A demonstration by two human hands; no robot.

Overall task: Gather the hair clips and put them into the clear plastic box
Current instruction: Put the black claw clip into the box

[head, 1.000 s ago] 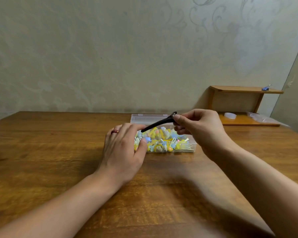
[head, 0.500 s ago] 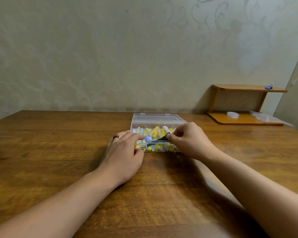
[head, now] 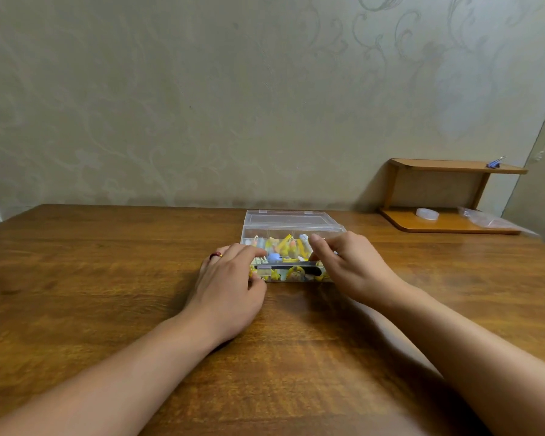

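The clear plastic box (head: 291,229) stands mid-table with its lid folded back behind it. It holds several small yellow, blue and white hair clips (head: 285,247). A long black hair clip (head: 288,267) lies inside along the front wall. My left hand (head: 230,284) rests on the table and holds the box's left front corner, fingers over the rim and thumb against the front wall. My right hand (head: 351,269) hovers over the box's right end with loosely curled fingers and holds nothing.
A small wooden shelf (head: 447,196) stands on the table at the back right, with a blue binder clip (head: 494,163) on top, a white tape roll (head: 427,214) and a plastic bag (head: 485,218) below. A patterned wall lies behind the table.
My right hand carried the black hair clip down into the box and let go of it; the clip now lies along the front wall. My left hand stayed at the box.
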